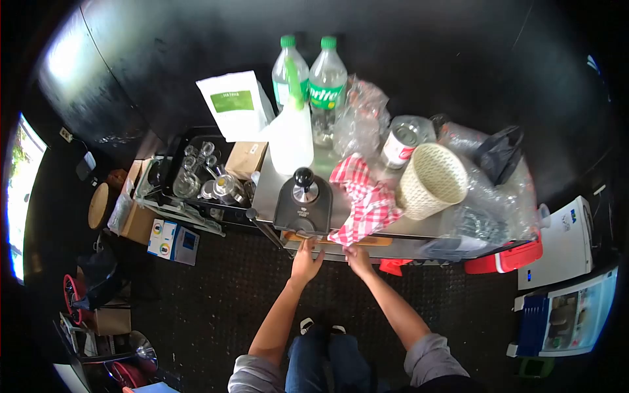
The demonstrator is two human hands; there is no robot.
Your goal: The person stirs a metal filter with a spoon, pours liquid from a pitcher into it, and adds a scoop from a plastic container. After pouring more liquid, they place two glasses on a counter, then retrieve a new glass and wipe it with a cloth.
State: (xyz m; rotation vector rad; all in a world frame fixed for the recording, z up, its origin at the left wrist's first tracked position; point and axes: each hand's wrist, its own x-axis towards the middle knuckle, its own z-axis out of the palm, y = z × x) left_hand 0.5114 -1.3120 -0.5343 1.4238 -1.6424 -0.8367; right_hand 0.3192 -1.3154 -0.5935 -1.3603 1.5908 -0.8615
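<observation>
Nearest to us, our left hand [305, 260] reaches up to the front edge of the metal table [275, 180], fingers spread loosely, the fingertips touching a wooden board [367, 240] that lies along that edge. Our right hand [358, 257] sits just beside it at 3 o'clock, fingers curled toward the hanging corner of the red checked cloth [363, 200]; we cannot tell whether it pinches the cloth or only touches it.

The cloth lies at 12 o'clock from the right hand, draped over the table edge. At 12 o'clock from the left hand stands a dark press [303, 203] with a round black knob. At 2 o'clock from the hands a woven basket [431, 180] lies tipped on its side, and a tin can [400, 145] stands behind it.

Farther back we see a white spray bottle [291, 134], two green-capped bottles [309, 75] and a white pouch [234, 105]. At 10 o'clock, a black tray [180, 147] holds glassware.
</observation>
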